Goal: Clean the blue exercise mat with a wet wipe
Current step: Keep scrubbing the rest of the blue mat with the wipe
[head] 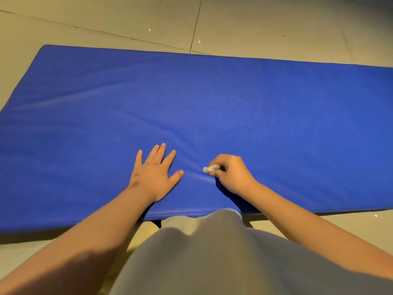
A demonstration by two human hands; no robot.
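Observation:
A large blue exercise mat (pixel 234 103) lies flat on the tiled floor and fills most of the view. My left hand (pixel 155 173) presses flat on the mat near its front edge, fingers spread. Just to its right, my right hand (pixel 230 173) grips a small bunched white wet wipe (pixel 210 168) and holds it against the mat. The mat's surface wrinkles between the two hands. Most of the wipe is hidden inside my curled fingers.
Pale floor tiles (pixel 148 20) with dark grout lines surround the mat on the far side and at the left. My grey-clad lap (pixel 212 252) meets the mat's front edge. The mat's right end runs out of view.

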